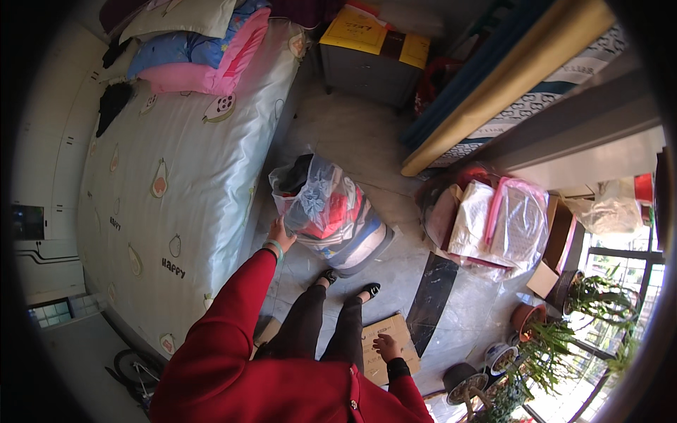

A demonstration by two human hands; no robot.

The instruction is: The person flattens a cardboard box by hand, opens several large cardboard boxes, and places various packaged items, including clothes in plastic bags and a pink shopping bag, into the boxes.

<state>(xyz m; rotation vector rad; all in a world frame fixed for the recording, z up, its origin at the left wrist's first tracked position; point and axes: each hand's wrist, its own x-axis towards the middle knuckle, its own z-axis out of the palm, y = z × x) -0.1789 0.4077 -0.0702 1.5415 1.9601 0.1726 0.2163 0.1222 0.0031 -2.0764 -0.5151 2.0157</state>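
A large clear plastic bag, stuffed with red, grey, blue and pale cloth, stands on the floor before my feet. Dark cloth shows at its open top, beside a bunched knot of the plastic. My left hand grips the bag's near left edge; its fingertips are partly hidden by the plastic. Off to the right, my right hand hangs with its fingers apart and holds nothing. Below that hand lies a flattened-looking cardboard box bearing print.
To the left runs a bed with stacked pillows. A grey cabinet stands at the back. Rolled material leans on the right, above a plastic-wrapped bundle. Potted plants line the window side.
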